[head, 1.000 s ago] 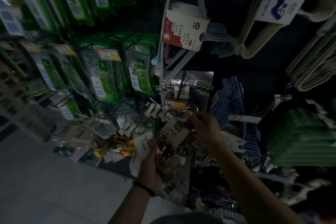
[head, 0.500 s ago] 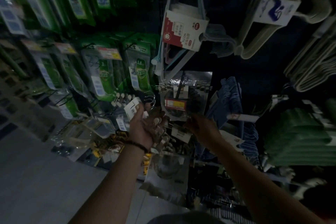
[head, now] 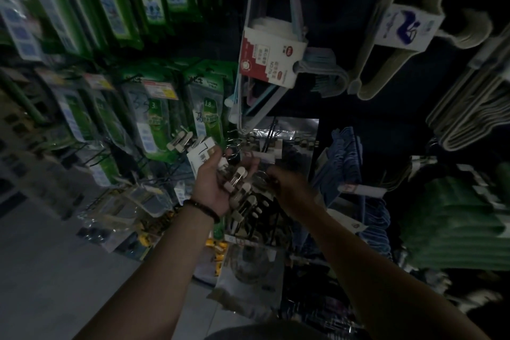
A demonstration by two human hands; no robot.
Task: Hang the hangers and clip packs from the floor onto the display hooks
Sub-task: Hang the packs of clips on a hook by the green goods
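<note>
Left hand (head: 215, 183): raised in front of the lower left part of the silver pack (head: 303, 132), palm turned up, fingers and thumb curled round the clip pack (head: 242, 193); the thumb lies against its white card (head: 199, 157).
Right hand (head: 291, 189): just below the silver pack and in front of it, dark and blurred; its fingers reach to the right side of the clip bunch, but whether they pinch anything cannot be told.
Clip pack: a bunch of metal clips with white tips, off the floor, lying in the left palm and spilling down below the silver pack's lower edge.
Bracelet (head: 202, 208): dark beads on the left wrist, below and left of the silver pack.
Silver pack: shiny and creased, hanging on a black wire hook (head: 271, 132) at the middle of the display.
Green packs (head: 208, 107): in rows to the left of the silver pack, more above and left of it.
Red-and-white card (head: 269, 59): straight above the silver pack, wrapped round pale blue hangers (head: 294, 5).
Grey-green hangers (head: 380, 77): above and right of the silver pack.
Blue hangers (head: 349, 157): just right of the silver pack.
Green hangers (head: 455, 218): well to the right of the silver pack, lower down.
Floor (head: 55, 270): pale, below and left of the silver pack.
</note>
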